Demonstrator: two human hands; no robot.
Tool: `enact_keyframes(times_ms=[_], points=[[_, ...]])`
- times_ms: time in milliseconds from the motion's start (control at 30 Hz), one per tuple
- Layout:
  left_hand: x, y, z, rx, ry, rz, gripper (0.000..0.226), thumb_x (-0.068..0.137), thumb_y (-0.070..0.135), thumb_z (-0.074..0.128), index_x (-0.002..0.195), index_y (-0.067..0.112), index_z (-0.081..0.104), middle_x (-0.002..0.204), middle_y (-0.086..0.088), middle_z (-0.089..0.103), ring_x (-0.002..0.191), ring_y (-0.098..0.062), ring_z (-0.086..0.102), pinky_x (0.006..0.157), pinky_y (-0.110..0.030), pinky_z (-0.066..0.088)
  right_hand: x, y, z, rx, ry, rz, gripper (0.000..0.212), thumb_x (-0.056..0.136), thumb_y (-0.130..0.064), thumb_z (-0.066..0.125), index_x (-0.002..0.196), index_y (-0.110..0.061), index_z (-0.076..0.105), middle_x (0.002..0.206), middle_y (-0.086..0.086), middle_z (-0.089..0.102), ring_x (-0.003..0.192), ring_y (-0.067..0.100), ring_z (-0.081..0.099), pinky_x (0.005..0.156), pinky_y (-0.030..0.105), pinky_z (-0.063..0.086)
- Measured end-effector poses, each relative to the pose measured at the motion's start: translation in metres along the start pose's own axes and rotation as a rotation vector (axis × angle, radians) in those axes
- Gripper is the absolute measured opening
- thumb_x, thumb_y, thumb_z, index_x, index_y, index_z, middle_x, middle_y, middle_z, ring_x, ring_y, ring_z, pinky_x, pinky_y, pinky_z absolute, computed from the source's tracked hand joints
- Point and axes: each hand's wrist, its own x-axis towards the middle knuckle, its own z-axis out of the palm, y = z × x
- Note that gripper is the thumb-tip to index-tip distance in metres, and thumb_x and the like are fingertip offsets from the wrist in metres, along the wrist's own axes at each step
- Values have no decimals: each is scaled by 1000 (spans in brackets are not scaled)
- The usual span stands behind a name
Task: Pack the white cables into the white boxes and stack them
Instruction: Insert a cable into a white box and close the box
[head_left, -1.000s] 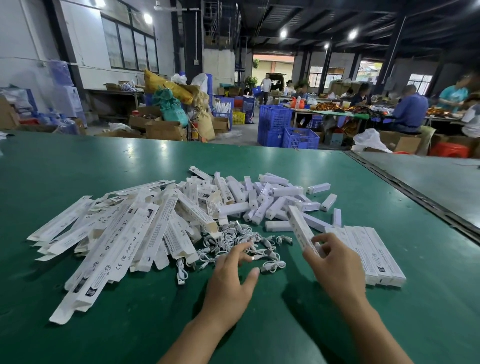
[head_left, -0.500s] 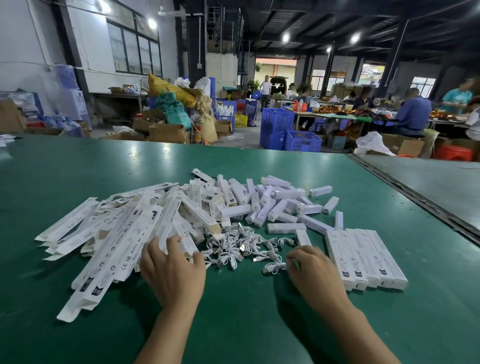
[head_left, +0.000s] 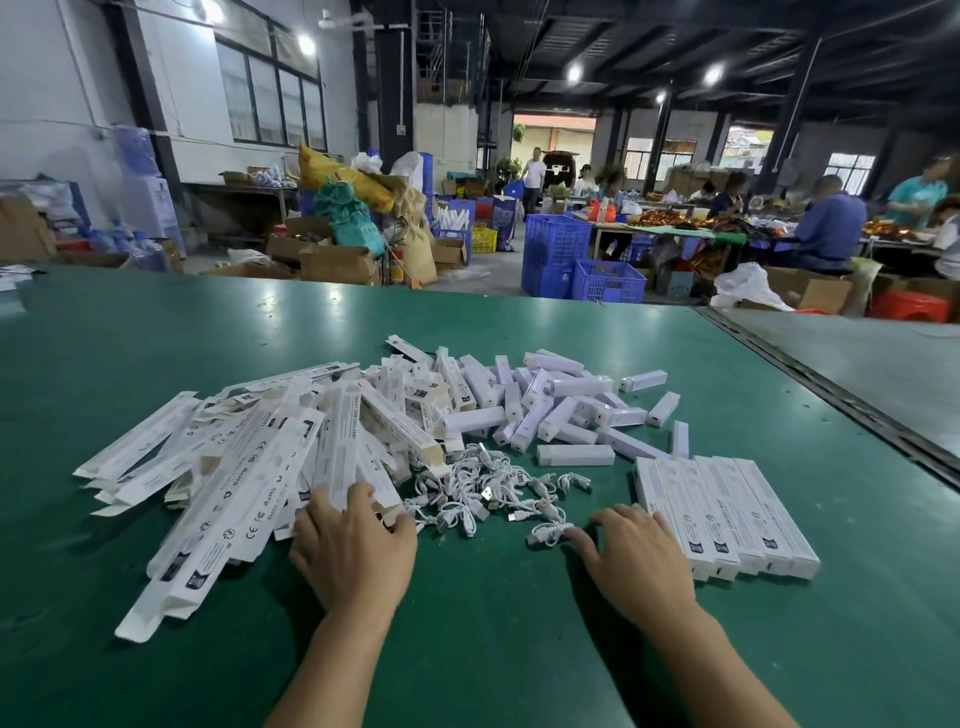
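Observation:
Flat, unfolded white boxes (head_left: 234, 467) lie heaped on the left of the green table (head_left: 493, 649). My left hand (head_left: 353, 551) curls over the near end of one of them, thumb at its right edge. A tangle of coiled white cables (head_left: 483, 488) sits in the middle. My right hand (head_left: 634, 556) lies spread on the table, its index fingertip touching one coiled cable (head_left: 548, 535). Just right of that hand, several closed white boxes (head_left: 727, 514) lie side by side in a row.
Behind the cables lies a scatter of short white blocks (head_left: 545, 410). A metal seam (head_left: 831, 395) runs diagonally along the table's right side. Beyond the far edge stand blue crates (head_left: 582, 260) and cardboard boxes, and people work at benches.
My right hand has laid down the box it held beside the row and now touches a cable. My left hand has moved left from the cables onto the flat boxes.

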Motion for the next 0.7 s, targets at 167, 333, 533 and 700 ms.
enact_keyframes(times_ms=[167,333,533,700], points=[[19,-18,-12,-20,109,-166,78,82,44,75,147,19,40,165,-22,-5,153,-35,-9,119,-56,0,-4,-7,-4,172,133,-153,36,97,-50,49,121,-28,63,125,-13,60,120,6,53,117,33,29],[21,-20,-11,35,57,-200,73,84,48,70,145,20,41,163,-19,6,151,-33,-1,117,-56,9,-13,-21,-6,413,51,-316,23,95,-41,58,109,-29,71,120,-17,60,105,2,59,94,25,50],[16,-14,-14,36,145,-100,42,83,29,74,122,18,64,135,-15,50,128,-33,33,103,-50,24,-14,-19,-10,460,134,-323,18,93,-36,63,104,-25,73,111,-19,61,107,0,56,95,19,46],[10,-5,-17,12,119,-30,44,83,8,74,124,16,59,138,-13,51,119,-39,53,102,-53,33,-14,-20,-9,478,113,-339,17,93,-34,64,102,-24,74,106,-21,59,107,2,57,94,19,45]])
